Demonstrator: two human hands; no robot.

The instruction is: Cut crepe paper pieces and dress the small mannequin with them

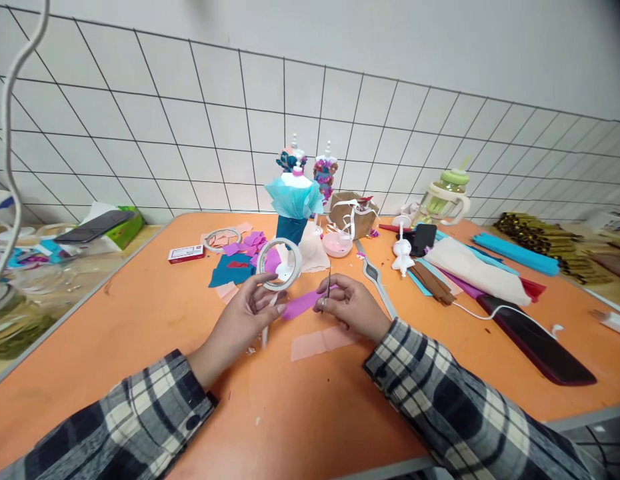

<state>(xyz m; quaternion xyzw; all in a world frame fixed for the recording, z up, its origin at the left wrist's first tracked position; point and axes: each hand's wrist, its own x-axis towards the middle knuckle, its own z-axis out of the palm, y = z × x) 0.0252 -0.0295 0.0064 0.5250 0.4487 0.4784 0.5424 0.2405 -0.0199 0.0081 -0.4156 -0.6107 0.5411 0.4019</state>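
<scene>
My left hand is closed on a roll of white tape, held upright by its lower edge between thumb and fingers. A short white strip hangs below that hand. My right hand pinches thin dark tweezers with the tips pointing up. Between the hands is a purple crepe paper strip; its right end meets my right fingertips, and I cannot tell whether they grip it. Under my right hand lies a pale pink strip. Just beyond stands a small dress form in turquoise and dark teal.
Two more decorated forms stand behind, beside a brown paper bag. A pink bowl, purple scraps and another tape roll lie around. To the right are a white stand, paper rolls and a dark long device.
</scene>
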